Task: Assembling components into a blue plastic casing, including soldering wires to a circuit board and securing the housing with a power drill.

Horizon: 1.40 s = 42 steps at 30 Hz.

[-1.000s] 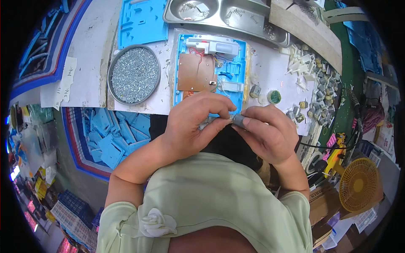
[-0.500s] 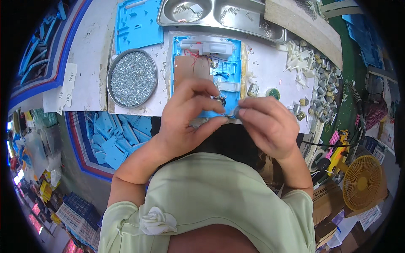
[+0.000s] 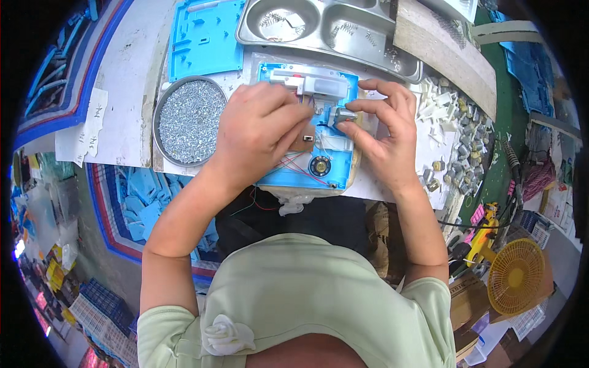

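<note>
A blue plastic housing (image 3: 279,179) lies open on the table in front of me, with a white and grey part (image 3: 316,85) along its far end. My left hand (image 3: 261,126) is closed on a brown circuit board (image 3: 302,145), whose far part it hides. Thin red and pale wires (image 3: 293,167) run from under the board. My right hand (image 3: 388,132) pinches a small silver motor (image 3: 343,115) between thumb and fingers, over the housing's right side. A round black speaker (image 3: 320,165) sits in the near right part of the housing.
Left of the housing stands a round tin of small screws (image 3: 190,122), beside a blue panel (image 3: 205,43). A steel tray (image 3: 319,43) with springs is at the back. Loose motors (image 3: 460,165) and white plastic pieces (image 3: 432,107) lie to the right. Blue parts (image 3: 138,196) fill a bin below left.
Both hands have left the housing's near edge and moved farther away. The left has taken hold of the circuit board; the right now holds the motor. The speaker shows uncovered.
</note>
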Each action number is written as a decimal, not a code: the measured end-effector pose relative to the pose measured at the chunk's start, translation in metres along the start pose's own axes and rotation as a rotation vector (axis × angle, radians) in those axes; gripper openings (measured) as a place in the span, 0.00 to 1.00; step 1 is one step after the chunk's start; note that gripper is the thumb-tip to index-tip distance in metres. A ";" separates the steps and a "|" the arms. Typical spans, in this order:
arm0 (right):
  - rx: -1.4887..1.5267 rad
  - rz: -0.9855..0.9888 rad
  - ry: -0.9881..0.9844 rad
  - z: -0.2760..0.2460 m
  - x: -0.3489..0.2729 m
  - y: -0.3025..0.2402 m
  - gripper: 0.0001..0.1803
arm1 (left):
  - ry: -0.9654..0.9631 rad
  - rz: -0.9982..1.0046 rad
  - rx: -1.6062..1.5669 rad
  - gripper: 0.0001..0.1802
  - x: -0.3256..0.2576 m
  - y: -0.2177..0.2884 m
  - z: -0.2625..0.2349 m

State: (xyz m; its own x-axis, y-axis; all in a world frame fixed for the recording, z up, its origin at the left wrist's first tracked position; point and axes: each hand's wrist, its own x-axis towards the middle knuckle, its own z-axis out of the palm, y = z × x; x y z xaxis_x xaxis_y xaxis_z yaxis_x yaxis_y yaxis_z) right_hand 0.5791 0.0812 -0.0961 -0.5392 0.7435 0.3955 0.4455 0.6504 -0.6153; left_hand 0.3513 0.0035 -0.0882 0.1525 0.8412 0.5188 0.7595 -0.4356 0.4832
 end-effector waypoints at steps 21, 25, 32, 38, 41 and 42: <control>-0.155 -0.331 -0.036 0.024 0.039 -0.026 0.11 | 0.078 0.111 -0.086 0.18 -0.004 -0.006 0.002; -0.157 -0.362 -0.021 0.024 0.039 -0.023 0.11 | 0.167 -0.041 -0.247 0.20 -0.008 -0.001 -0.001; -0.149 -0.272 0.021 0.020 0.031 -0.021 0.08 | 0.092 -0.093 -0.133 0.20 -0.002 -0.010 0.004; -0.110 -0.241 0.015 0.015 0.026 -0.019 0.07 | 0.036 -0.019 -0.047 0.14 0.003 -0.010 0.013; -0.095 -0.243 0.012 0.015 0.028 -0.019 0.07 | 0.007 0.014 -0.005 0.11 0.003 -0.012 0.012; -0.092 -0.242 0.008 0.014 0.029 -0.019 0.07 | 0.019 0.008 -0.010 0.10 0.004 -0.012 0.011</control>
State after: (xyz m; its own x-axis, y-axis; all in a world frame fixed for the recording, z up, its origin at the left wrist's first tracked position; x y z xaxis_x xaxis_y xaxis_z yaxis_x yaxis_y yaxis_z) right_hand 0.5449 0.0881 -0.0825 -0.6324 0.5657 0.5292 0.3680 0.8205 -0.4374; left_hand 0.3499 0.0155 -0.0999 0.1464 0.8314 0.5360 0.7519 -0.4456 0.4858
